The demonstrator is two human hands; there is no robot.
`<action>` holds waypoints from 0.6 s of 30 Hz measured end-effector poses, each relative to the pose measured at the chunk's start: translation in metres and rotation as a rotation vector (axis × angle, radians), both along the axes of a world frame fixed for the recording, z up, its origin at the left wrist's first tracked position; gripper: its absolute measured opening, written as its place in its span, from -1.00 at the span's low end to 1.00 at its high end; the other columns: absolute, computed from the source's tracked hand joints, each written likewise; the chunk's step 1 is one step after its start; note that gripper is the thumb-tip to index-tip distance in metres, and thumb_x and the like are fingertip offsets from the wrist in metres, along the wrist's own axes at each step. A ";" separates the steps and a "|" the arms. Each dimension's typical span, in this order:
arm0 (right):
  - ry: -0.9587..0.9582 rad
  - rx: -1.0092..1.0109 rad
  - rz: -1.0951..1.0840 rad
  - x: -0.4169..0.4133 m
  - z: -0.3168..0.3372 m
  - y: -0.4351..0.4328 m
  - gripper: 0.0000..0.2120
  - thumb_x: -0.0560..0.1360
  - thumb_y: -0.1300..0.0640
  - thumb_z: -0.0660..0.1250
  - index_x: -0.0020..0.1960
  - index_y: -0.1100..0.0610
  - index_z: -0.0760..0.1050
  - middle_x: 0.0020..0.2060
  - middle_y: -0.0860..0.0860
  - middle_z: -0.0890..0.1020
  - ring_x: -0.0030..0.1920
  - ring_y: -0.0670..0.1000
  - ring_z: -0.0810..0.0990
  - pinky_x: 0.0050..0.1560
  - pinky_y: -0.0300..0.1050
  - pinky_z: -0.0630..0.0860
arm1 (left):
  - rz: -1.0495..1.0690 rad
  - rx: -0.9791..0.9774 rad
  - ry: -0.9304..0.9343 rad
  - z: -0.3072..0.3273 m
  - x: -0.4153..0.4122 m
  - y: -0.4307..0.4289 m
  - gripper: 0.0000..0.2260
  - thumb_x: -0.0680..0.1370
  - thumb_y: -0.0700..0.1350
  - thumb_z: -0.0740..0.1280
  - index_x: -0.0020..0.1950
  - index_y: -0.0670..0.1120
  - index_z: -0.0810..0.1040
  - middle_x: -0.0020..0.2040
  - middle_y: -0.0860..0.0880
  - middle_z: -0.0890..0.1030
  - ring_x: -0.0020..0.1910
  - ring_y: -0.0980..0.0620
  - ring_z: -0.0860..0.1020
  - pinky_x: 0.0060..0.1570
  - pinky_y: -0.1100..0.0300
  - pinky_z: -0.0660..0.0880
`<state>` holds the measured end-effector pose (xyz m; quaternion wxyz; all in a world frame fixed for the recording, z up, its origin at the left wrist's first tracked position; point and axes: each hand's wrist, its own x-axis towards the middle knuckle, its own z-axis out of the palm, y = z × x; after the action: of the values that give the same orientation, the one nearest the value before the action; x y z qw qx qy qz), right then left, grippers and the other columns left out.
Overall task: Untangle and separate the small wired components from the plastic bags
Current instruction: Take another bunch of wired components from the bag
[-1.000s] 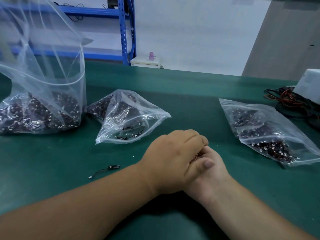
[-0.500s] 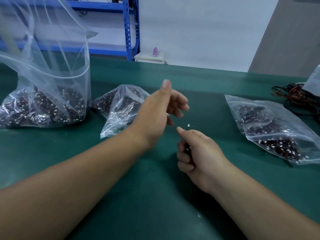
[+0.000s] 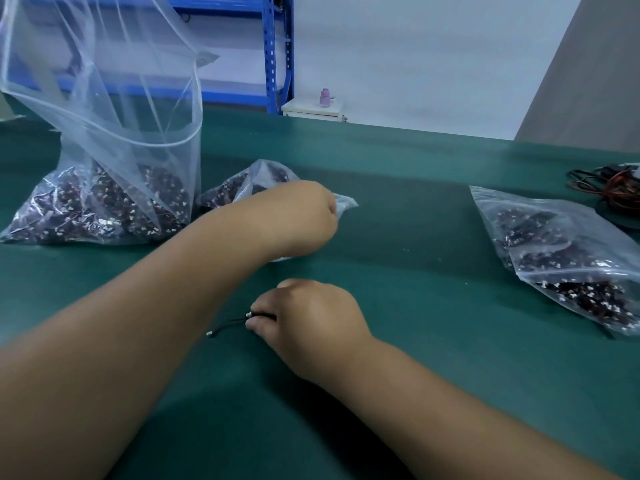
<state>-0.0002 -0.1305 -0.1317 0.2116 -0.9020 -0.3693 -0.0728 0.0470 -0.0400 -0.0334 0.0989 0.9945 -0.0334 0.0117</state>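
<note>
The right hand pinches one freed wired component on the counter. The left hand is at the middle bag (fingers hidden, grip unclear). The large bag and right bag look full, so most sorting is left.

green table, clear bags, blue shelving, pink bottle

Bright, even, cool light from above. Soft shadows on the bench under both forearms. White sheen streaks on the tall clear bag at the bench's far left. Left hand motion-blurred, fingers unreadable; right hand and the wired component it pinches read sharper. Whole frame soft, compressed. Wide-angle stretch at the bench's near edge.
</note>
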 end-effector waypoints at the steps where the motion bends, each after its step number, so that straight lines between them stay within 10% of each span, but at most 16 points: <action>1: 0.001 0.016 0.001 0.001 0.000 0.000 -0.77 0.58 -0.14 0.25 0.04 -0.07 0.63 -0.12 -0.05 0.56 -0.11 0.04 0.55 -0.22 -0.08 0.50 | 0.004 0.063 -0.010 -0.002 0.002 0.000 -0.69 0.65 -0.10 0.10 0.20 -0.03 0.62 0.19 -0.07 0.63 0.17 -0.13 0.55 0.20 0.02 0.46; 6: -0.022 0.085 -0.043 -0.001 0.001 -0.006 -0.83 0.56 -0.04 0.28 -0.09 0.02 0.56 -0.13 -0.03 0.57 -0.15 0.09 0.55 -0.21 0.00 0.53 | 0.089 0.253 -0.147 -0.011 0.009 0.006 -0.86 0.56 -0.28 0.16 -0.07 -0.18 0.52 -0.24 -0.06 0.49 -0.25 -0.03 0.46 -0.29 0.11 0.35; 10: 0.121 0.246 -0.147 0.002 0.003 -0.030 -0.88 0.51 0.02 0.32 -0.19 0.01 0.50 -0.23 -0.08 0.57 -0.21 -0.03 0.53 -0.23 -0.08 0.50 | 0.183 0.365 -0.004 -0.012 0.009 0.012 -0.92 0.56 -0.22 0.19 -0.13 -0.13 0.43 -0.30 -0.03 0.35 -0.20 -0.09 0.43 -0.12 0.03 0.43; 15: 1.041 1.223 -0.272 0.015 0.018 -0.083 -0.70 0.48 0.30 0.25 -0.36 0.02 0.46 -0.39 0.09 0.55 -0.54 -0.02 0.32 -0.55 -0.27 0.16 | 0.147 0.451 0.209 -0.025 0.014 0.016 -0.77 0.60 -0.20 0.21 0.23 -0.10 0.52 0.07 -0.05 0.55 0.06 -0.11 0.52 0.15 0.02 0.46; 18: 1.391 1.461 -0.192 0.023 0.022 -0.121 -0.88 0.37 0.27 0.24 -0.24 0.07 0.47 -0.35 0.06 0.55 -0.54 -0.05 0.36 -0.61 -0.28 0.23 | 0.101 0.426 0.231 -0.034 0.014 0.019 -0.71 0.60 -0.18 0.23 0.32 -0.10 0.49 0.24 -0.09 0.55 0.19 -0.12 0.53 0.20 0.05 0.48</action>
<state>0.0226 -0.2519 -0.1093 0.8731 -0.4197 0.0448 0.2438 0.0613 -0.0205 -0.0671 -0.1105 0.9880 0.0261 -0.1047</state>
